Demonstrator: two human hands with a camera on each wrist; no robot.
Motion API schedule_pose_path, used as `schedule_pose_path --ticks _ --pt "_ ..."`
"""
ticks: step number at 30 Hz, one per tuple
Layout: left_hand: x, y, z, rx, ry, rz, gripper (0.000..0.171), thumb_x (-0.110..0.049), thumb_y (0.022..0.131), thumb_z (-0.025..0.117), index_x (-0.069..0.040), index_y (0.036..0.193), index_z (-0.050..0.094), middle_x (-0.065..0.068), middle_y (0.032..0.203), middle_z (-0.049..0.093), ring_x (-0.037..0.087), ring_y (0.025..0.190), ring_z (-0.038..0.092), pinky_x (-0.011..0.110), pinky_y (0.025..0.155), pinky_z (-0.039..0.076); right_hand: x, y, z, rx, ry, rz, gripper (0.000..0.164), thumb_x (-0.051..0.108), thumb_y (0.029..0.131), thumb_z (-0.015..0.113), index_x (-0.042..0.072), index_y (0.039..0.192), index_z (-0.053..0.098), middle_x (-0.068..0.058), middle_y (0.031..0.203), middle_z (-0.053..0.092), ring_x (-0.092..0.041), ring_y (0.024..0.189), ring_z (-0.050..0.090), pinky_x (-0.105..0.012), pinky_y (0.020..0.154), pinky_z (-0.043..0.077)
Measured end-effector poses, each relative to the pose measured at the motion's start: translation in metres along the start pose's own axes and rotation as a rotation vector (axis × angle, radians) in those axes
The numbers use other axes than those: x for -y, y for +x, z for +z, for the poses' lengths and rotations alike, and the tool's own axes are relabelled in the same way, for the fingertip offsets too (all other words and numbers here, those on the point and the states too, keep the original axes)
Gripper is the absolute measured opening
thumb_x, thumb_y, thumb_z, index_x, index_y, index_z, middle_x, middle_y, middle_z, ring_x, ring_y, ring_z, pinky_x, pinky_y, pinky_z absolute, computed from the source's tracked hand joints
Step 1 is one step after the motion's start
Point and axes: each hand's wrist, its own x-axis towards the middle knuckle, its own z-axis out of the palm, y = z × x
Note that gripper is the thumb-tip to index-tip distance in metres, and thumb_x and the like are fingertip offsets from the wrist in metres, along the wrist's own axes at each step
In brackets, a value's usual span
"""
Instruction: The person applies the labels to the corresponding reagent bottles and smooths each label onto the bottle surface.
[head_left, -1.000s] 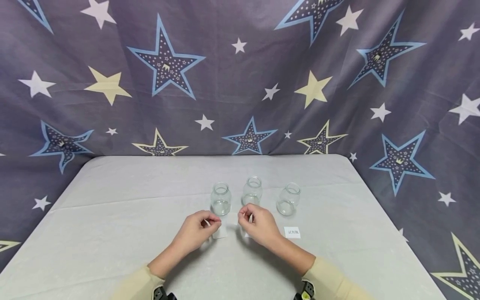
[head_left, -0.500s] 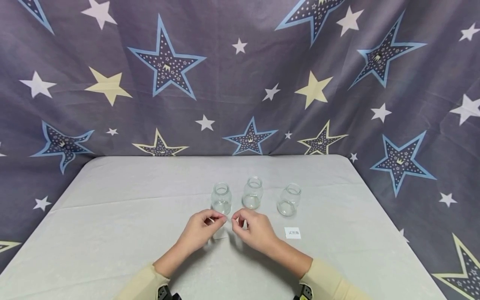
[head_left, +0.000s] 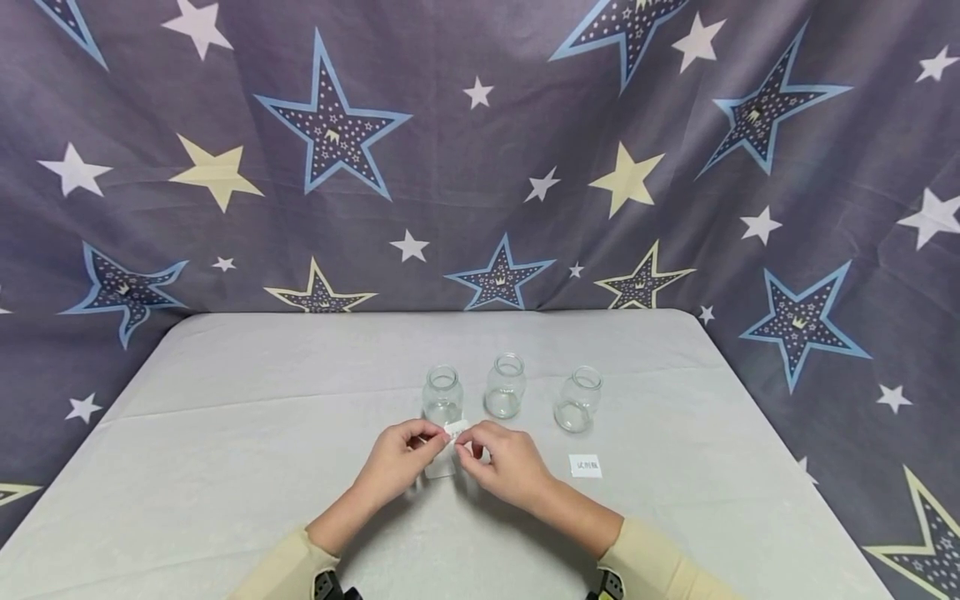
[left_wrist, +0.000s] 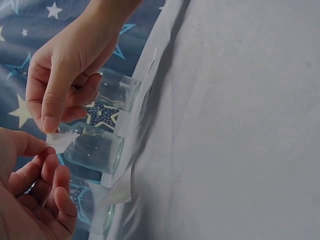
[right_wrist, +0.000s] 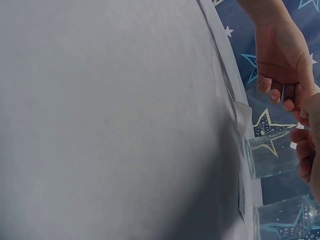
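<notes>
Both hands meet in front of the left glass jar (head_left: 442, 392), over the table. Between them is a small white paper label (head_left: 456, 428) with faint dark print. My left hand (head_left: 397, 454) pinches one edge of it between thumb and index finger. The thumb and index finger of my right hand (head_left: 508, 460) pinch the opposite edge, as the label (left_wrist: 62, 143) in the left wrist view shows. Just below the fingertips lies a white slip (head_left: 440, 470), partly covered in the head view; in the left wrist view this slip (left_wrist: 123, 187) has a raised, curled edge.
Another open glass jar (head_left: 505, 388) stands behind the right hand, and a third jar (head_left: 577, 402) is farther right. In front of that one lies a white label with printed characters (head_left: 585, 466). A star-patterned curtain (head_left: 420, 167) hangs beyond the table (head_left: 262, 433).
My right hand has moved left until its fingertips meet the left hand's. The label now shows white between them. A slip seen under the right hand a second ago is out of sight.
</notes>
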Motion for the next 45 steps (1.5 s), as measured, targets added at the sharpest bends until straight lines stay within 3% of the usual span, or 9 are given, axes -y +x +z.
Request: schedule_pose_path --ticks 15,17,20,24,28,37,45 --pt "0.003 0.002 -0.003 -0.001 0.003 -0.024 0.007 -0.013 0.085 0.066 -0.007 0.082 0.068 0.005 0.067 0.061 0.005 0.057 0.050 0.020 0.051 0.040 -0.002 -0.002 -0.002 0.055 0.059 0.098 0.010 0.026 0.082 0.070 0.018 0.089 0.069 0.008 0.068 0.058 -0.002 0.054 0.047 -0.007 0.053 0.033" --pt "0.003 0.002 -0.004 -0.008 0.003 -0.024 0.007 -0.013 0.084 0.066 -0.007 0.082 0.068 0.004 0.068 0.060 0.005 0.057 0.050 0.020 0.052 0.040 -0.002 -0.001 -0.003 0.048 0.054 0.151 0.011 0.026 0.082 0.071 0.017 0.087 0.069 0.008 0.066 0.058 -0.001 0.054 0.046 -0.009 0.053 0.034" --pt "0.004 0.003 -0.005 -0.017 0.012 -0.016 0.006 -0.013 0.084 0.066 -0.007 0.082 0.068 0.002 0.069 0.060 0.005 0.059 0.049 0.020 0.053 0.040 -0.003 0.003 -0.003 0.056 0.088 0.300 0.012 0.026 0.082 0.070 0.015 0.087 0.068 0.008 0.064 0.057 0.001 0.054 0.044 -0.012 0.051 0.036" --pt "0.007 0.005 -0.006 -0.029 0.020 -0.007 0.006 -0.012 0.084 0.067 -0.008 0.081 0.068 0.001 0.070 0.061 0.006 0.061 0.049 0.020 0.053 0.040 -0.005 0.010 -0.002 0.102 0.256 0.502 0.012 0.023 0.084 0.068 0.012 0.089 0.068 0.005 0.064 0.059 -0.001 0.056 0.046 -0.017 0.050 0.039" --pt "0.011 0.006 -0.007 -0.035 0.026 0.000 0.004 -0.011 0.084 0.066 -0.008 0.082 0.068 0.002 0.073 0.063 0.006 0.063 0.050 0.019 0.054 0.041 -0.008 0.014 0.001 0.128 0.392 0.595 0.011 0.019 0.084 0.068 0.009 0.087 0.069 0.000 0.066 0.060 -0.004 0.058 0.049 -0.017 0.051 0.041" --pt "0.012 0.011 -0.013 -0.015 0.060 0.025 0.008 -0.013 0.081 0.071 -0.006 0.083 0.068 0.003 0.075 0.064 0.006 0.062 0.051 0.019 0.053 0.043 -0.013 0.018 0.006 0.125 0.496 0.657 0.009 0.014 0.083 0.068 0.005 0.083 0.068 -0.003 0.066 0.058 -0.005 0.061 0.048 -0.015 0.053 0.039" --pt "0.017 0.019 -0.016 -0.015 0.141 0.049 0.008 -0.012 0.079 0.073 -0.007 0.083 0.068 0.003 0.077 0.064 0.007 0.061 0.052 0.019 0.051 0.044 -0.017 0.020 0.014 0.097 0.461 0.603 0.006 0.012 0.083 0.068 0.006 0.084 0.068 -0.003 0.065 0.057 -0.003 0.057 0.046 -0.014 0.050 0.037"
